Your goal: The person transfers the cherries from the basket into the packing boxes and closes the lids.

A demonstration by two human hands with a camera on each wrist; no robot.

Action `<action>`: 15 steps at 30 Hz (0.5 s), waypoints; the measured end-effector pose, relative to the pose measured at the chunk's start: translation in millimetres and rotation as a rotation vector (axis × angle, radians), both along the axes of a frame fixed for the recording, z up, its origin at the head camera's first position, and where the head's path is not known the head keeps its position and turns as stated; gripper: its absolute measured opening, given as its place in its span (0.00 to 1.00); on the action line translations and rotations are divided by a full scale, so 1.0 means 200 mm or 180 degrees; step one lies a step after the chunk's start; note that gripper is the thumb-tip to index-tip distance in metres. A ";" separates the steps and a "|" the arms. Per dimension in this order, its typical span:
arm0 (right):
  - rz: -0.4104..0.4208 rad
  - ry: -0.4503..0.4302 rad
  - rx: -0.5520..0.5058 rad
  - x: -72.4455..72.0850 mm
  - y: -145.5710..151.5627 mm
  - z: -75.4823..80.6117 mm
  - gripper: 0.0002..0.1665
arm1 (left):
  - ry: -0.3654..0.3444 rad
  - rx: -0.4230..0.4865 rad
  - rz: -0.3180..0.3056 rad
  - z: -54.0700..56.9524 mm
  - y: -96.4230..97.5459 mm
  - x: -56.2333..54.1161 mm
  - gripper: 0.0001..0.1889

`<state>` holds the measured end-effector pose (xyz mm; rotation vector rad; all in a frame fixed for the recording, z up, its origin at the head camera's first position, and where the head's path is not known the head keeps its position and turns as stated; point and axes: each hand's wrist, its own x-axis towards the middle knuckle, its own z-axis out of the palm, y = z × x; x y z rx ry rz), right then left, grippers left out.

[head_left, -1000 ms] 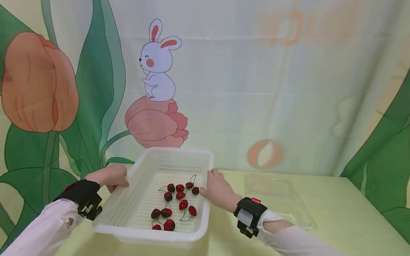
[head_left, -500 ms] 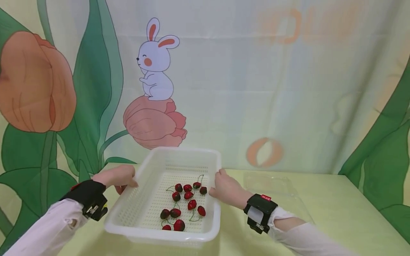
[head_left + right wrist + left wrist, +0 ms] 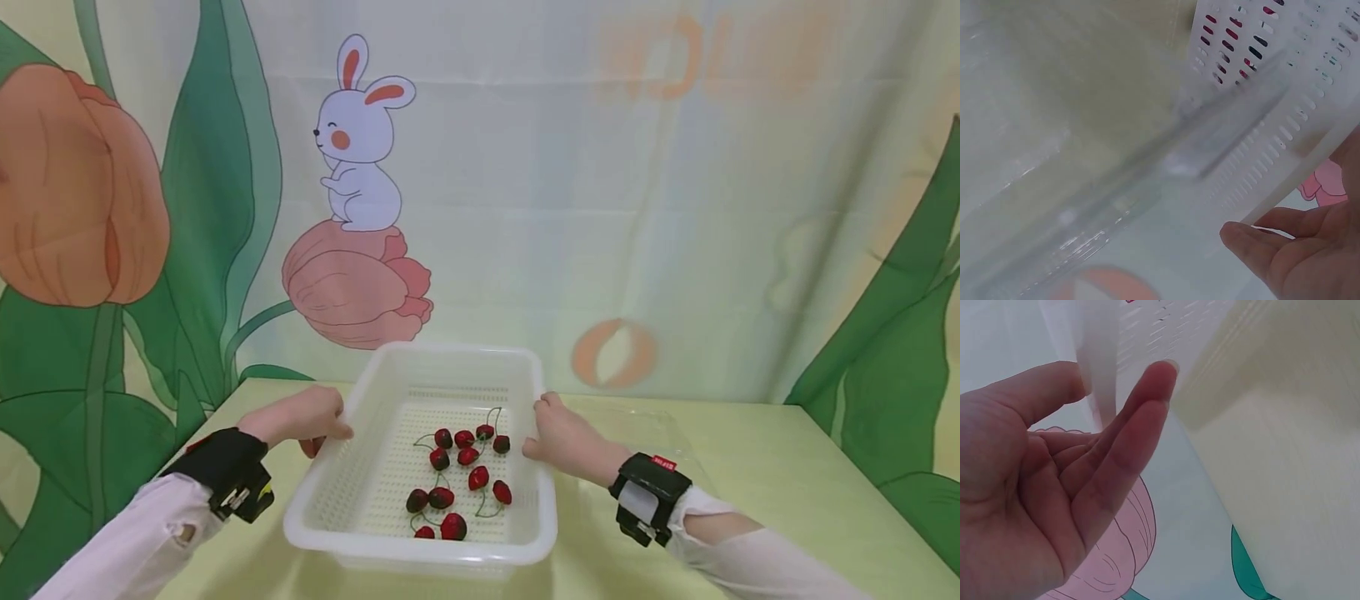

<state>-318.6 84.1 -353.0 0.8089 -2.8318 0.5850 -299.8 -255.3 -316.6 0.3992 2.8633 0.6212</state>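
A white plastic basket with slotted sides and floor is in the lower middle of the head view. Several dark red cherries, most with green stems, lie in its right and near part. My left hand grips the left rim, with the thumb on the inner side and the fingers outside and below, as the left wrist view shows. On the opposite rim, my right hand pinches the edge between thumb and fingers. A shadow lies on the table beneath the basket, which appears slightly raised.
A clear plastic tray lies on the pale yellow table to the right, partly behind my right forearm. In the right wrist view the clear tray looks close to the basket. A printed curtain hangs behind the table.
Both hands have moved the basket to the right across the view, with the cherries riding inside. The basket now covers ground nearer the clear tray. The grip of each hand looks unchanged.
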 end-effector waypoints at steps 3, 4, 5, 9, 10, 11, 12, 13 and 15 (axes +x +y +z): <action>-0.0001 0.0005 -0.0011 -0.01 0.03 -0.01 0.25 | 0.0021 0.0054 -0.0021 -0.01 0.02 0.00 0.07; -0.0010 0.0018 0.0005 -0.01 0.04 -0.01 0.25 | 0.0035 0.0074 -0.0036 -0.02 0.02 0.00 0.07; -0.0016 0.0016 -0.0005 -0.01 0.05 -0.01 0.25 | 0.0052 0.0086 -0.0042 -0.02 0.03 0.00 0.07; -0.0042 0.0035 0.0012 -0.01 0.08 -0.01 0.27 | 0.0105 0.0165 -0.0048 -0.03 0.05 0.00 0.07; -0.0048 0.0035 0.0031 -0.01 0.09 -0.01 0.27 | 0.0136 0.0172 -0.0032 -0.04 0.06 0.00 0.07; -0.0030 0.0031 0.0023 -0.02 0.09 0.00 0.27 | 0.0168 0.0179 -0.0001 -0.05 0.06 0.00 0.06; -0.0011 0.0043 0.0038 -0.02 0.10 0.00 0.27 | 0.0190 0.0205 0.0038 -0.05 0.06 0.01 0.07; 0.0016 0.0050 0.0018 -0.02 0.11 0.00 0.27 | 0.0213 0.0224 0.0075 -0.06 0.07 0.01 0.07; 0.0050 0.0042 -0.0052 -0.04 0.14 0.02 0.26 | 0.0263 0.0276 0.0166 -0.08 0.07 0.02 0.08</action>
